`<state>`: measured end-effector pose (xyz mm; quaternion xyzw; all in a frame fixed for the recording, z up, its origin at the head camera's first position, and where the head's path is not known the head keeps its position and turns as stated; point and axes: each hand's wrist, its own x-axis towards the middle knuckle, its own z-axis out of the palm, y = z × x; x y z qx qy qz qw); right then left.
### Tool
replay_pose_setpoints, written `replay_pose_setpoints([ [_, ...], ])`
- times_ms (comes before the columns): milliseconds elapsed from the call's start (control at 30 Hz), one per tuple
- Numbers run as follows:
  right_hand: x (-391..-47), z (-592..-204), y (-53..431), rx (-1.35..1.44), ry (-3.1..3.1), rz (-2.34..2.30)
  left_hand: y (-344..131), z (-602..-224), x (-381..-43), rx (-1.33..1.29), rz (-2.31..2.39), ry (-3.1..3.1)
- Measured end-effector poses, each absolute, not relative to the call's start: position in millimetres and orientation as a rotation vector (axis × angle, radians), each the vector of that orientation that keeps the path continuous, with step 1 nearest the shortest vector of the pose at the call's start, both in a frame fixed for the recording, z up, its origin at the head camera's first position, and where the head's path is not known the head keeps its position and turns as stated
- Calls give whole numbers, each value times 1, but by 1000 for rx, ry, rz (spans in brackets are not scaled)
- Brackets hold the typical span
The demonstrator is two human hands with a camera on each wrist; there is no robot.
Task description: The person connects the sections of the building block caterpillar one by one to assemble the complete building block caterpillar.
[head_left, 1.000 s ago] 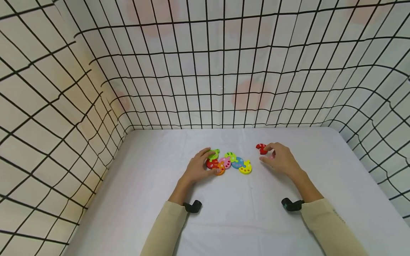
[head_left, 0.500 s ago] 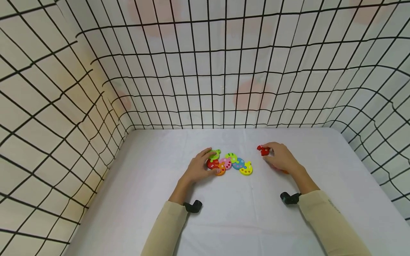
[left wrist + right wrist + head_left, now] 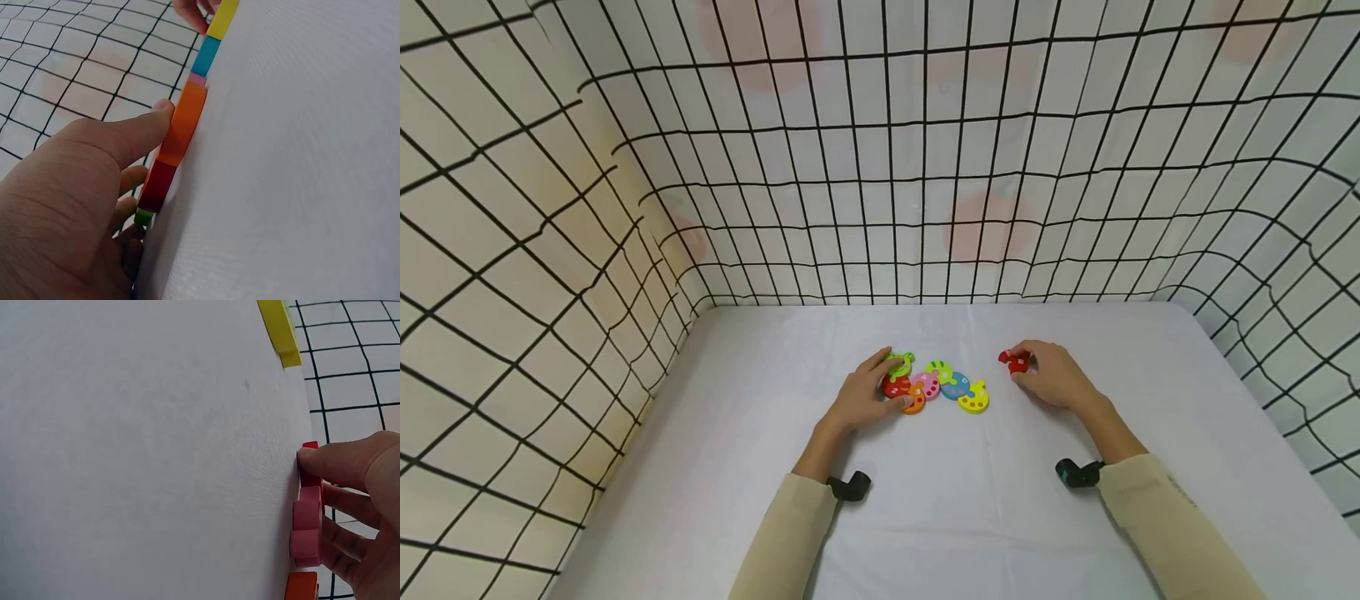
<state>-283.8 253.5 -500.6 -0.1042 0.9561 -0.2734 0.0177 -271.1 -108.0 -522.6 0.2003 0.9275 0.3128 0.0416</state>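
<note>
My left hand (image 3: 865, 393) rests at the left end of a row of joined, numbered puzzle pieces. Its thumb touches the orange piece (image 3: 914, 402), and its fingers reach over the green end piece (image 3: 907, 360), with a red piece (image 3: 892, 387) between. Onward to the right run pink (image 3: 928, 383), light green (image 3: 938, 369), blue (image 3: 956, 386) and yellow (image 3: 974, 399) pieces. Apart from the row, my right hand (image 3: 1054, 375) pinches a separate red puzzle piece (image 3: 1017, 363) by its edge. Beside that hand lie a dark pink piece (image 3: 306, 531) and an orange-red piece (image 3: 301, 586), hidden from the head view.
A white cloth covers the table (image 3: 940, 492). White sheeting behind a black wire grid (image 3: 880, 183) encloses the back and sides. Bare cloth separates the yellow piece from my right hand.
My right hand has closed in over the separate red piece, turning and shifting it slightly; it pinches it now. My left hand and the row stay in place.
</note>
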Motion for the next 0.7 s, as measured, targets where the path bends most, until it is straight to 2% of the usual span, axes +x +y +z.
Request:
replay_pose_setpoints([
  [267, -271, -493, 249, -276, 3002, -905, -110, -524, -272, 660, 906, 2848],
  [700, -266, -485, 233, -436, 2924, -954, -111, -522, -272, 684, 874, 2858],
])
